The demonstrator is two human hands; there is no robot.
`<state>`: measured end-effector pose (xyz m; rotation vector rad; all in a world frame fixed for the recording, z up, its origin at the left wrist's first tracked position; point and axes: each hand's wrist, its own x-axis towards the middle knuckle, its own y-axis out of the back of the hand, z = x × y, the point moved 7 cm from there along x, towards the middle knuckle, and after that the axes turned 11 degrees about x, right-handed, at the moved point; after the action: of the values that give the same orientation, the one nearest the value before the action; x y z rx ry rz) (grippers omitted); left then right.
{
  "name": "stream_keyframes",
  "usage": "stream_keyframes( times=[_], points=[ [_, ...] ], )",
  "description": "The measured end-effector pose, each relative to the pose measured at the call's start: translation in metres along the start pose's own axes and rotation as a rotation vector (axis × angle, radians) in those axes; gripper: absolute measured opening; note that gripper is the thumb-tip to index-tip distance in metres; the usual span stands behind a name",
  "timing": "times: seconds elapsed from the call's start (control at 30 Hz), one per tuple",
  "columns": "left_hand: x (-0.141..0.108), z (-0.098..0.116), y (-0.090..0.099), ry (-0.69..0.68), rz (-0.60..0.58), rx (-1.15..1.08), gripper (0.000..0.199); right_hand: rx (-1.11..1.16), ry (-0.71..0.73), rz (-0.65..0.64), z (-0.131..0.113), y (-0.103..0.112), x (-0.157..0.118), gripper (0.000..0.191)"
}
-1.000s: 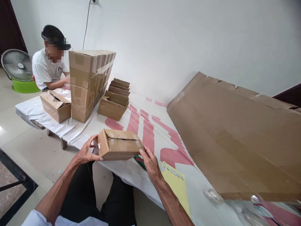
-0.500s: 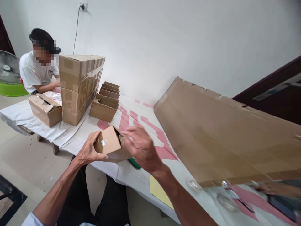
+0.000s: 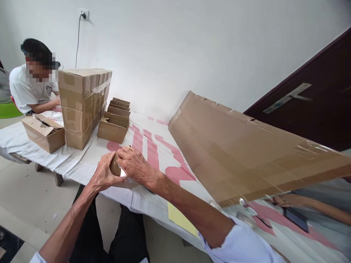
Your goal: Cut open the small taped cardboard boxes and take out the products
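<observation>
My left hand (image 3: 105, 173) is wrapped round the near left end of a small brown cardboard box (image 3: 115, 168), thumb along the lower side. Over the top lies my right hand (image 3: 134, 164), its fingers bent together and pressed on the box close to my left fingertips. Below the right palm a shiny patch (image 3: 123, 173), which looks like clear tape, shows on the box. Most of the box is hidden by the two hands. It is held above the front edge of the cloth-covered table (image 3: 149, 202).
Open boxes (image 3: 112, 131) stand behind my hands, beside a taped box stack (image 3: 72, 122). Another box (image 3: 45, 137) and a co-worker (image 3: 35, 87) are at left. A large cardboard sheet (image 3: 233, 153) leans at right, near a yellow sheet (image 3: 179, 219), a phone (image 3: 296, 219) and another person's hand (image 3: 287, 200).
My right hand has moved left from the box's far end onto its top, covering the face that showed a small label. My left hand keeps its hold. The view has turned slightly right.
</observation>
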<state>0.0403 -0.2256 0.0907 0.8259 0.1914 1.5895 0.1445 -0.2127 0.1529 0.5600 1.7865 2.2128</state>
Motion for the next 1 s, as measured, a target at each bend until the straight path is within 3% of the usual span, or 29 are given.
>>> stream_keyframes(
  times=[0.37,0.73,1.0],
  points=[
    [0.003,0.004,0.000,0.017,-0.027,0.016,0.100,0.037,-0.035,0.009,0.008,0.002,0.001,0.011],
    [0.004,0.008,0.001,0.035,-0.046,0.023,0.101,0.110,-0.061,-0.062,0.013,0.006,0.006,0.017],
    [0.005,0.011,0.001,0.041,-0.062,0.016,0.093,0.119,-0.089,-0.086,0.019,0.002,0.011,0.016]
  ],
)
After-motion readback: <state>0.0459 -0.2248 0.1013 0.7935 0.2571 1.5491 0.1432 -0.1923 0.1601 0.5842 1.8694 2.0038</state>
